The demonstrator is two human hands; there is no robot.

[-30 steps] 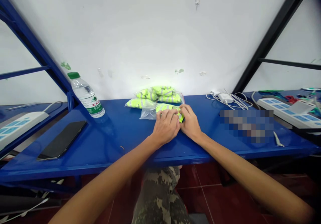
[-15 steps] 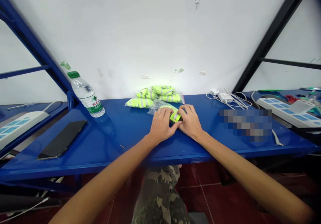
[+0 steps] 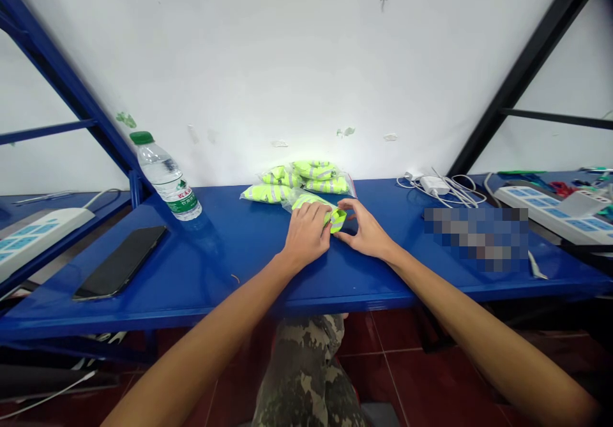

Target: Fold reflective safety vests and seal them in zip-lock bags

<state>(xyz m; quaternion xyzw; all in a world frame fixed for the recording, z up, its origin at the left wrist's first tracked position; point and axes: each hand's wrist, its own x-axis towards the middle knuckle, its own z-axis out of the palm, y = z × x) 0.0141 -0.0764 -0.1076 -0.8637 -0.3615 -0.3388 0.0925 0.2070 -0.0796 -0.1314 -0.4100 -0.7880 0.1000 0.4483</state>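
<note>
On the blue shelf (image 3: 230,261), my left hand (image 3: 306,235) is closed over a clear plastic bag holding a folded neon-yellow reflective vest (image 3: 335,217). My right hand (image 3: 366,232) pinches the bag's right end, where the yellow fabric with a grey stripe sticks out between the fingers. Just behind lies a pile of bagged yellow vests (image 3: 301,181) against the white wall.
A water bottle (image 3: 165,178) with a green cap stands at the left, with a dark phone (image 3: 119,264) lying flat nearer me. White power strips (image 3: 36,235) sit at far left and far right (image 3: 550,213). A white charger with cables (image 3: 438,186) lies right of the pile.
The bag under my hands has shifted slightly toward the wall and turned. My right fingers have opened from a flat press into a pinch at the bag's end.
</note>
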